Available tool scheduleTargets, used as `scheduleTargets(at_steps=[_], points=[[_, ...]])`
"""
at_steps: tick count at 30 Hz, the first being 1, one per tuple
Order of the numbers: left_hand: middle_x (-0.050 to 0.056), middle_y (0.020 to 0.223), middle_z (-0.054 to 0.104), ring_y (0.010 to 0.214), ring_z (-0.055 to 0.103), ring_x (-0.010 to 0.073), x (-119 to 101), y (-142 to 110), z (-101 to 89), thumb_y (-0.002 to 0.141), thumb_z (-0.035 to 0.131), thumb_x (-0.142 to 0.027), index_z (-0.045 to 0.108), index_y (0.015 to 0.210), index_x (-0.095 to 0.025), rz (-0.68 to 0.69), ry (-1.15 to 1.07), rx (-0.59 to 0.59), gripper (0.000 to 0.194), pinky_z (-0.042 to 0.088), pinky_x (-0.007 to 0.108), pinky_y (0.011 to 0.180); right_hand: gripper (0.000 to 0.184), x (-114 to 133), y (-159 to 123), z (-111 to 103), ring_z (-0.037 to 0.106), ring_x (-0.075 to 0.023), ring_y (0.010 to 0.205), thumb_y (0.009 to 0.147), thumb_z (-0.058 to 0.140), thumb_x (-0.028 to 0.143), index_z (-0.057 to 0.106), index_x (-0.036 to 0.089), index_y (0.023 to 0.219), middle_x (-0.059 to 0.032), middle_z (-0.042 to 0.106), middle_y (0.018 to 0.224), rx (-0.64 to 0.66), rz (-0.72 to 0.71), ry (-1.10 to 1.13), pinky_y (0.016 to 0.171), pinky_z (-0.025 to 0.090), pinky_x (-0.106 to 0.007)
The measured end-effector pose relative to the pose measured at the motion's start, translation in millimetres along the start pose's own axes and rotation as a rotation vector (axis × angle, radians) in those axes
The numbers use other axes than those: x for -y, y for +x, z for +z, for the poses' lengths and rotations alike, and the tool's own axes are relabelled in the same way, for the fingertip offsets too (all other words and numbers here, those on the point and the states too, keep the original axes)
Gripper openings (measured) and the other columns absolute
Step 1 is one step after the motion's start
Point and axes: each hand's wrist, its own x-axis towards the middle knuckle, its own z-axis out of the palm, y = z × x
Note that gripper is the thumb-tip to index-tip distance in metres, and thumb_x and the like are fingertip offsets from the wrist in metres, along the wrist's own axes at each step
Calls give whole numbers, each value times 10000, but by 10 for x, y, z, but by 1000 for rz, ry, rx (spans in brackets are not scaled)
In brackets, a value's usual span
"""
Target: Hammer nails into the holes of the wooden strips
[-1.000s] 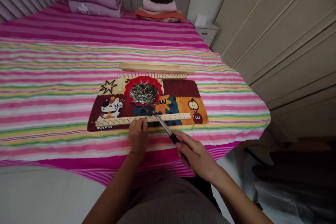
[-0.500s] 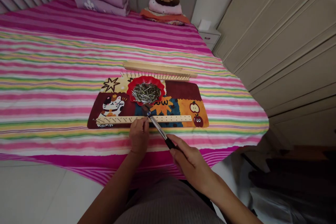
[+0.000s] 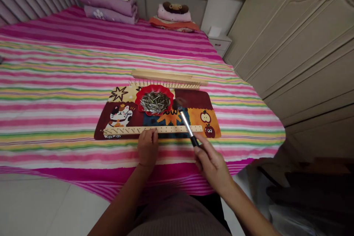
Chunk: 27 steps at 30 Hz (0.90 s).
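My right hand point(image 3: 211, 160) grips a hammer point(image 3: 187, 122) by its black handle; the shaft is shiny metal and the dark head, smeared by motion, is raised right of the red bowl point(image 3: 138, 107). With fingers pinched together, my left hand point(image 3: 148, 145) rests at the near edge of a pale wooden strip point(image 3: 177, 129). Whatever lies between those fingertips is too small to make out. Left of that hand, several nails point(image 3: 125, 129) lean out of the strip; to its right the strip shows small dark holes. Loose nails point(image 3: 155, 102) fill the scalloped bowl.
Beneath the bowl and strip lies a patterned mat point(image 3: 193, 97) on the striped bed cover point(image 3: 55, 118). Behind the bowl is another strip studded with upright nails point(image 3: 179, 84), then plain wooden lengths point(image 3: 163, 74). Folded bedding point(image 3: 107, 5) sits far back; a wardrobe point(image 3: 298, 62) stands right.
The hammer has swung up and to the right, away from my left fingertips, with my right hand moving right. My left hand stays at the same place on the strip.
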Motion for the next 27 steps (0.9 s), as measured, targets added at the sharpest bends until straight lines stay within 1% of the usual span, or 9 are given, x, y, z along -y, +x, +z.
scheduleTargets(at_steps=[2, 5, 7, 12, 16, 18, 21, 24, 27], points=[[55, 784, 631, 796, 572, 184, 17, 5, 3, 889, 479, -290, 614, 821, -204, 2, -14, 1, 175, 449, 328, 793, 513, -170, 171, -149, 422, -109, 433, 925, 423, 430, 463, 194, 1379, 61, 452, 545, -166, 10, -76, 424, 357, -215], [56, 792, 646, 799, 588, 186, 41, -1, 2, 885, 478, -310, 623, 842, -204, 25, -40, -2, 185, 459, 330, 791, 480, -515, 493, -422, 569, -162, 540, 888, 448, 402, 551, 191, 1307, -19, 634, 668, -385, -39, -350, 504, 447, -255], [60, 813, 660, 811, 602, 189, 35, -14, -27, 885, 475, -324, 630, 880, -201, 50, -61, 0, 197, 465, 329, 790, 468, -756, 669, -576, 639, -203, 640, 867, 441, 364, 578, 196, 1281, -60, 708, 786, -442, -36, -541, 554, 480, -277], [61, 860, 671, 800, 615, 177, -41, 102, -288, 878, 490, -342, 628, 962, -206, 76, -63, -19, 212, 464, 299, 752, 450, -1161, 787, -685, 668, -221, 705, 877, 422, 282, 573, 183, 1289, -95, 736, 922, -400, -3, -875, 559, 467, -278], [64, 831, 659, 804, 597, 201, -50, 589, -480, 868, 476, -348, 648, 896, -215, 83, 81, 3, 219, 452, 318, 746, 465, -1181, 749, -629, 678, -223, 738, 896, 412, 260, 520, 170, 1338, -112, 730, 1001, -347, 30, -911, 576, 469, -283], [75, 798, 657, 794, 590, 229, -42, 893, -454, 825, 507, -314, 662, 824, -215, 118, 190, 88, 184, 449, 345, 745, 464, -1155, 746, -616, 678, -225, 740, 902, 404, 254, 508, 165, 1346, -110, 732, 983, -333, 39, -917, 582, 468, -287], [76, 725, 652, 720, 587, 236, -55, 1249, -276, 749, 557, -251, 670, 707, -228, 211, 312, 293, 123, 449, 352, 713, 458, -1149, 748, -610, 675, -228, 777, 917, 379, 255, 499, 143, 1345, -126, 720, 1032, -332, 46, -929, 615, 476, -297], [95, 732, 671, 713, 607, 247, -100, 1433, -62, 696, 579, -198, 682, 661, -228, 275, 435, 454, 112, 455, 350, 687, 445, -1181, 744, -606, 667, -220, 801, 922, 374, 253, 508, 138, 1331, -128, 715, 1036, -345, 25, -924, 645, 478, -296], [126, 822, 703, 775, 642, 273, -152, 1519, 45, 654, 596, -169, 713, 713, -218, 200, 595, 584, 140, 470, 351, 687, 448, -1203, 742, -597, 657, -209, 762, 920, 379, 257, 499, 156, 1341, -107, 721, 989, -348, 9, -921, 630, 468, -289]])
